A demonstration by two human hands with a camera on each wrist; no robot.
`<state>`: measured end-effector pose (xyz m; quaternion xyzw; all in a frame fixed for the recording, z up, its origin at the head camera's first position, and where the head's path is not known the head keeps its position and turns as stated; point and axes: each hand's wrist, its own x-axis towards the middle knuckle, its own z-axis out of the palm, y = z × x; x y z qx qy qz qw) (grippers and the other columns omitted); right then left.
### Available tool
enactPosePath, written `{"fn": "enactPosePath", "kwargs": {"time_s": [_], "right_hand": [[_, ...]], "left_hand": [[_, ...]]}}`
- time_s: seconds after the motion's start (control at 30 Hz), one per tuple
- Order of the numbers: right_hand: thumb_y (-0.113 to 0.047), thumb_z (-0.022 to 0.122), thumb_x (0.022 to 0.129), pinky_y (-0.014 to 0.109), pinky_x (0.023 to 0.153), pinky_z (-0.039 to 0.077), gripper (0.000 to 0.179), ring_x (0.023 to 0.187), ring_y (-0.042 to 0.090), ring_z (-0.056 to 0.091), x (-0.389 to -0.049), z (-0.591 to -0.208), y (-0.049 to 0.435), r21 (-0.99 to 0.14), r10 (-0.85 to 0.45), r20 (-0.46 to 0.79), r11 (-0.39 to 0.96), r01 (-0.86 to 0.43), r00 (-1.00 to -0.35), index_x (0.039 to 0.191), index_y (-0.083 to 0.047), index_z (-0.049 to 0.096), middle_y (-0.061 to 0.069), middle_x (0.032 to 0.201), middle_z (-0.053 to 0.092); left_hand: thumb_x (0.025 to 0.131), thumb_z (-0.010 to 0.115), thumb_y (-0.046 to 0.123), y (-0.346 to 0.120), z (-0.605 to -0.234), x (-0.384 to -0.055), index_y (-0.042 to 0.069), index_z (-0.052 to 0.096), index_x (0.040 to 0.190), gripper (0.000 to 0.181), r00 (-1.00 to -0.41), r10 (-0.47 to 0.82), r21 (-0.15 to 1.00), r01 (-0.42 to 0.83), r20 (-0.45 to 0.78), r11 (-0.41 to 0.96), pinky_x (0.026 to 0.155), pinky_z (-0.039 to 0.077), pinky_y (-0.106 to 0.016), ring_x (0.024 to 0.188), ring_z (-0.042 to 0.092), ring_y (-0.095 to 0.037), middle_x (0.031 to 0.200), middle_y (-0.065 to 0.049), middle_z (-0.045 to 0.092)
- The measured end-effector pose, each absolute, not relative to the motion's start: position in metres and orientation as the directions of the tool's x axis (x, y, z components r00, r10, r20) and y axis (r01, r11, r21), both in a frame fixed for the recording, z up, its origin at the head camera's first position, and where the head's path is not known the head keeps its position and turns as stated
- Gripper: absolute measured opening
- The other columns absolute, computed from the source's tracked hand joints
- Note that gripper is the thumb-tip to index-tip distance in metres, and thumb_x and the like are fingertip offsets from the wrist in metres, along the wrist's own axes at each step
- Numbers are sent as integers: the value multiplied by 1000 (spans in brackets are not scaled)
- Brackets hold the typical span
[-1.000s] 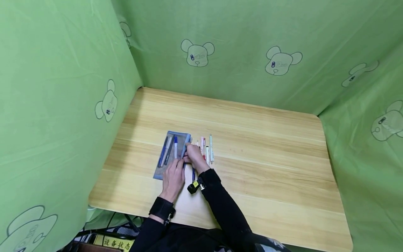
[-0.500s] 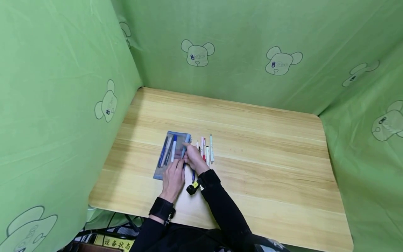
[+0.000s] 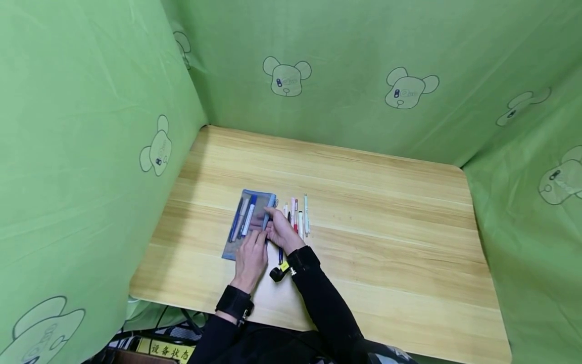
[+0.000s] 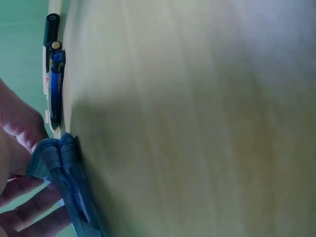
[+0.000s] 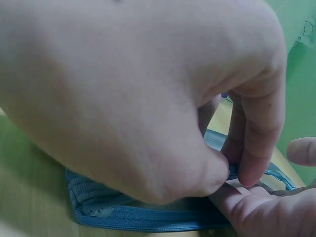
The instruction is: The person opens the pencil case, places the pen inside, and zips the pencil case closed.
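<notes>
A blue-edged mesh pencil pouch [image 3: 229,251] lies flat on the table. Through its mesh show several pens, among them a white marker [image 3: 248,219] with a blue cap. My left hand [image 3: 251,254] pinches the pouch's near right edge between thumb and fingers. From the right, my right hand [image 3: 280,228] reaches in at the zipped side. Its extended fingers show through the mesh beside the marker, while the thumb stays outside by the blue edge. In the left wrist view, the pouch's zipper [image 4: 74,190] runs along the lower left. Some fingertips are hidden.
Right of the pouch lie several loose pens, including a light-blue pen [image 3: 306,215] and a white pen [image 3: 300,222]. A dark blue pen [image 3: 280,256] is partly covered by my right wrist. Green curtains [image 3: 345,60] surround the wooden table [image 3: 386,253].
The blue-capped marker has slid left inside the pouch, closer to the other pens, and now tilts. My right fingers have reached further in. My left hand has stayed in place.
</notes>
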<state>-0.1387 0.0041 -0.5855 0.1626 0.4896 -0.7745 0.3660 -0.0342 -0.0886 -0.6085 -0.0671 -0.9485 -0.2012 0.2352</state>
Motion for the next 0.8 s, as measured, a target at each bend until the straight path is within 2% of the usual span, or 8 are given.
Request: {"fn": "enactPosePath", "kwargs": {"time_s": [0.13, 0.27, 0.33, 0.4, 0.5, 0.6, 0.67, 0.8], "right_hand": [[-33, 43, 106, 22, 72, 63, 52, 122, 43, 65, -138, -583, 7, -650, -400, -609, -243, 720, -685, 136, 9, 50, 37, 138, 55], [-29, 47, 106, 21, 71, 63, 47, 118, 38, 69, -137, -580, 10, -681, -367, -614, -200, 704, -699, 135, 7, 52, 33, 135, 60], [-27, 49, 105, 25, 77, 64, 45, 110, 33, 73, -137, -576, 12, -710, -341, -614, -154, 687, -711, 135, 5, 54, 30, 132, 64], [-25, 52, 104, 25, 78, 64, 42, 95, 24, 76, -137, -573, 15, -742, -305, -615, -87, 665, -727, 135, 4, 56, 27, 123, 69], [-24, 54, 103, 26, 79, 64, 39, 78, 14, 72, -138, -568, 20, -789, -248, -604, 50, 613, -757, 131, 3, 61, 17, 105, 73], [-22, 56, 102, 32, 83, 65, 35, 80, 18, 71, -138, -562, 27, -821, -192, -571, 161, 548, -798, 126, 3, 64, 11, 97, 70], [-18, 57, 100, 36, 84, 65, 31, 86, 26, 73, -139, -557, 32, -843, -159, -528, 223, 490, -834, 122, 4, 65, 16, 99, 72], [-13, 56, 96, 28, 64, 58, 25, 81, 29, 70, -140, -550, 45, -862, -93, -401, 375, 341, -911, 113, 0, 68, 21, 102, 74]], "left_hand": [[80, 73, -4, -87, -609, -35, 2, 71, 106, 26, -875, 31, 352, 226, 483, 908, 54, 55, -36, 73, 63, -26, 91, -9, 67], [82, 72, -2, -86, -609, -35, 2, 71, 106, 24, -880, 29, 350, 219, 473, 911, 55, 57, -36, 75, 65, -26, 94, -9, 67], [84, 71, -1, -85, -609, -35, 2, 71, 106, 23, -884, 27, 349, 213, 467, 913, 56, 59, -37, 78, 66, -26, 96, -10, 68], [86, 70, 0, -85, -609, -35, 2, 71, 107, 21, -887, 23, 349, 206, 462, 914, 56, 60, -38, 79, 67, -27, 98, -10, 69], [87, 69, 0, -85, -609, -35, 2, 72, 107, 21, -891, 20, 352, 200, 454, 914, 56, 60, -39, 80, 68, -28, 99, -10, 69], [86, 69, 0, -85, -609, -36, 1, 72, 107, 21, -888, 21, 355, 204, 459, 912, 54, 59, -38, 77, 67, -27, 97, -10, 68], [86, 70, 0, -85, -609, -36, 1, 71, 107, 21, -885, 23, 356, 211, 465, 910, 53, 59, -38, 76, 67, -27, 95, -10, 68], [85, 70, 0, -84, -610, -36, 1, 72, 108, 23, -884, 22, 364, 214, 466, 907, 52, 59, -37, 76, 67, -27, 95, -10, 68]]}}
